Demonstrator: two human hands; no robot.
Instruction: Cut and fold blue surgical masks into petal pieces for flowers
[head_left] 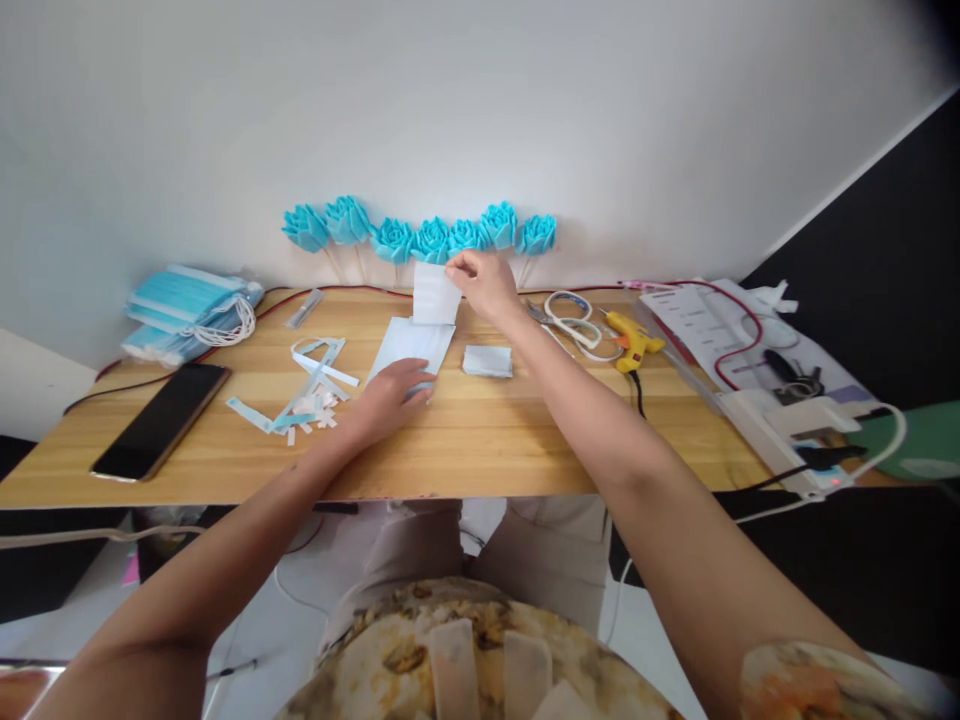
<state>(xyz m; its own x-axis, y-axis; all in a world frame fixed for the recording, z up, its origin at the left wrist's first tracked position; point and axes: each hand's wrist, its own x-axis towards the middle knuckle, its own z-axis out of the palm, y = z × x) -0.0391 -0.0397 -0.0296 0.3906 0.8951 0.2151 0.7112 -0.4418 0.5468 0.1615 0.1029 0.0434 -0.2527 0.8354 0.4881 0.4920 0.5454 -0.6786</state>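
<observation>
My right hand (486,284) pinches the upper right edge of a thin white sheet (435,293), holding it raised near the back of the table. The lower edge of this sheet meets the top of a pale blue sheet (405,345) that lies flat; whether the two are joined I cannot tell. Over the near end of the pale blue sheet rests my left hand (396,398), open, its fingers stretched out. A small stack of pale cut pieces (487,361) lies to the right, beneath my right wrist.
Several blue fabric flowers (433,240) on sticks lean against the wall. To the left are a pack of blue face masks (187,310), cut strips (319,375) and a phone (161,422). On the right lie scissors (574,318), a yellow glue gun (634,340) and a power strip (780,440).
</observation>
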